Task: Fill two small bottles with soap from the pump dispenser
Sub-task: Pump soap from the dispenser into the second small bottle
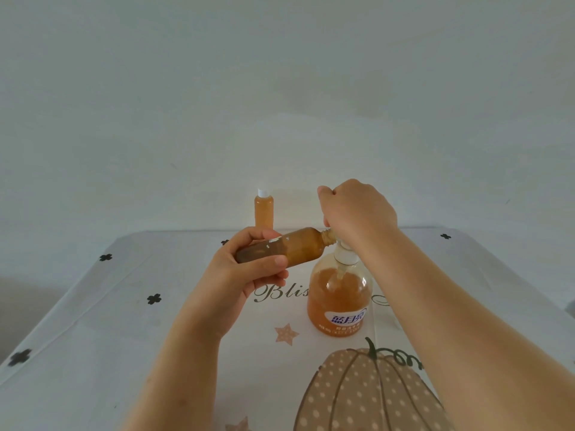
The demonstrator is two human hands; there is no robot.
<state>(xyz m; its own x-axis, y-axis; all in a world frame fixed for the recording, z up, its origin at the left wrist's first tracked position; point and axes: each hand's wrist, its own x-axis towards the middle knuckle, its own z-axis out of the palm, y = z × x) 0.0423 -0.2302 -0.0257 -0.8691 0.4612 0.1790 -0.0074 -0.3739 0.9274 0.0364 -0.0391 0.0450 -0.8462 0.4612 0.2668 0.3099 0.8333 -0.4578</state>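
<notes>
Filling a small bottle. The left hand (245, 269) grips an uncapped small bottle (281, 248) tilted almost horizontal, its neck at the nozzle of the pump dispenser (340, 293). The right hand (357, 213) rests curled on the pump head. A capped bottle (264, 209), full of amber soap, stands upright at the far edge of the printed tablecloth (124, 306).

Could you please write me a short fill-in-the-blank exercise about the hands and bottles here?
The left hand holds a small bottle that has no ____.
The right hand curls over the pump dispenser, which stands ____ on the table.
The second small bottle, at the far edge, wears a ____ cap.
Missing words: cap, upright, white.
</notes>
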